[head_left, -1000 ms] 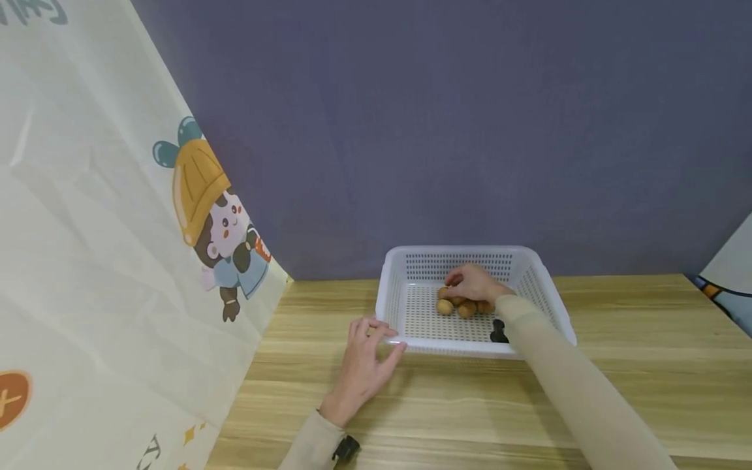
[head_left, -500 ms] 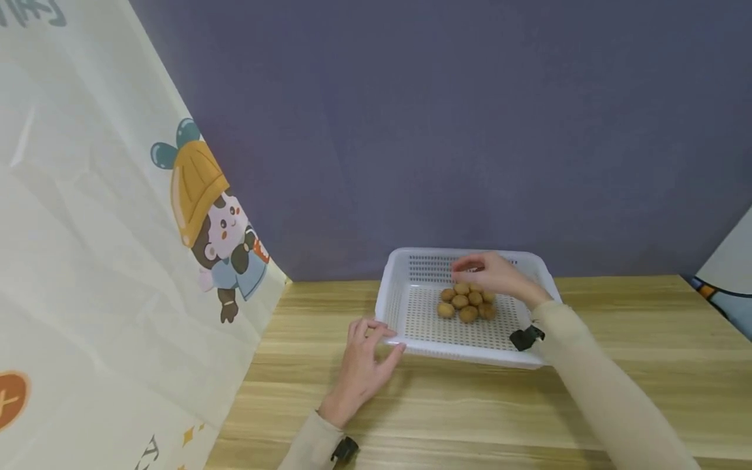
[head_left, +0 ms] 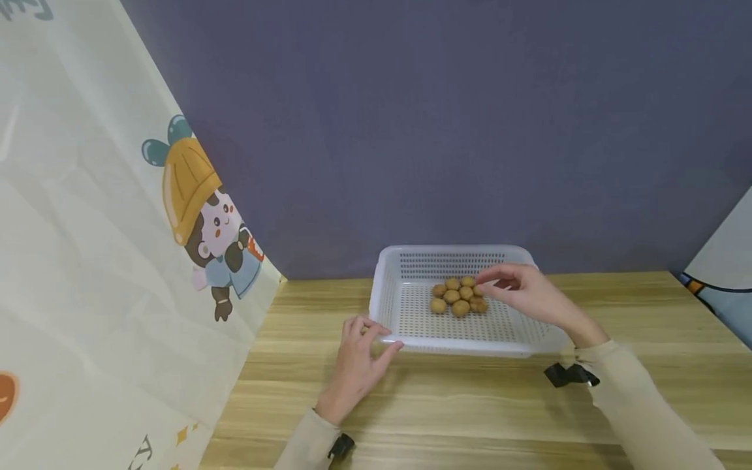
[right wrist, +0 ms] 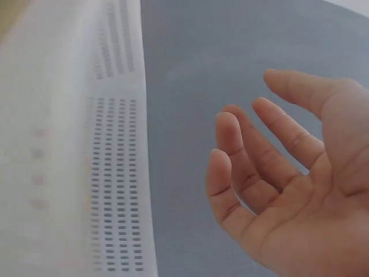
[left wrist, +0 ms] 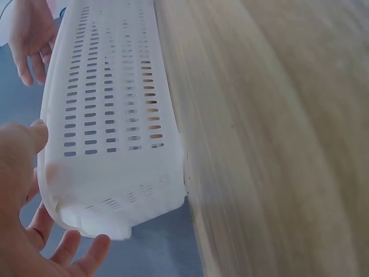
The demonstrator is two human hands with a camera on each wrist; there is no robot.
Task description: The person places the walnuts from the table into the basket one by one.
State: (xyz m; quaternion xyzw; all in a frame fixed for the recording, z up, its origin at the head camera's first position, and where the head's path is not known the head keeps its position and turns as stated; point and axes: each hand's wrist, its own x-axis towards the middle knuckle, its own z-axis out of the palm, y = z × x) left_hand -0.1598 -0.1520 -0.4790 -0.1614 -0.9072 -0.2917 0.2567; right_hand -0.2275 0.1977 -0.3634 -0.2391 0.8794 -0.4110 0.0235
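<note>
A white perforated plastic basket (head_left: 464, 344) stands on the wooden table, holding several round brown walnuts (head_left: 452, 296) grouped near its middle. At its front left corner, my left hand (head_left: 352, 369) grips the rim between thumb and fingers. The left wrist view shows that thumb on the rim and the other fingers around the corner of the basket (left wrist: 104, 179). My right hand (head_left: 537, 297) is over the basket's right side, its fingertips overlapping the rightmost walnuts in the head view. In the right wrist view the hand (right wrist: 294, 190) has loosely bent fingers, with nothing between them.
Behind the table (head_left: 446, 405) rises a dark blue-grey backdrop (head_left: 446, 130), close to the basket's back rim. A white sheet (head_left: 76, 261) with cartoon prints hangs along the left. A black cable (head_left: 725, 289) shows at the right edge.
My right hand has risen from the walnuts, uncovering the pile, and drawn back to the right. My left hand has stayed at the basket's corner.
</note>
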